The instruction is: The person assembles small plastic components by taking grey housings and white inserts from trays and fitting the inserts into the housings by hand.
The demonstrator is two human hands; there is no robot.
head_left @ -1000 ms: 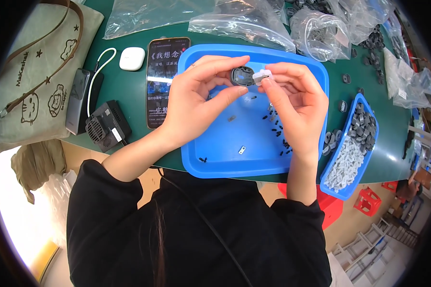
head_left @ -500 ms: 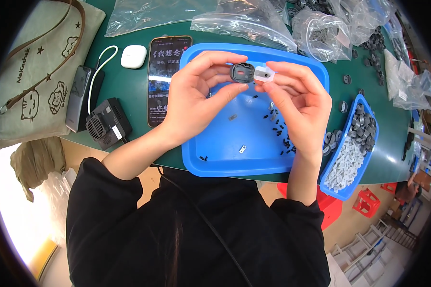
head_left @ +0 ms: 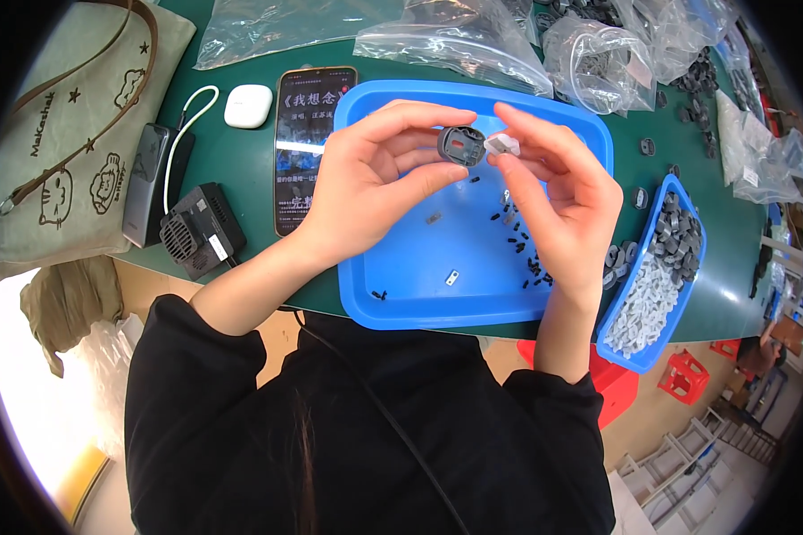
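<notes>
Grey round plastic housing (head_left: pixel 461 144), matte and disc-shaped with a small slot in its face, is pinched between thumb and fingertips of the left hand (head_left: pixel 375 192) above the big blue tray (head_left: pixel 379 299); the right hand (head_left: pixel 567 201) grips a small white plastic clip (head_left: pixel 502 144) at its fingertips, touching the housing's right edge. Largest of all is the green bench (head_left: pixel 241 152), smooth and matte, carrying everything. On its left lies a pale canvas bag (head_left: pixel 62 134) with brown straps and cartoon drawings. The glossy rectangular tray holds scattered tiny black pins (head_left: pixel 517 241) and a couple of small silver metal bits (head_left: pixel 452 277). Crinkled clear plastic bags (head_left: pixel 455 40) of parts lie along the far edge. At the right, a narrow blue bin (head_left: pixel 649 356) is filled with grey round housings at its far end and white clips at its near end. Left of the tray lies a smartphone (head_left: pixel 308 147) with its screen lit, then a dark power bank (head_left: pixel 145 183), a small black fan (head_left: pixel 201 232) and a white rounded earbud case (head_left: pixel 248 105). Beyond the bench's near edge, red plastic stools (head_left: pixel 682 374) stand on a light floor.
</notes>
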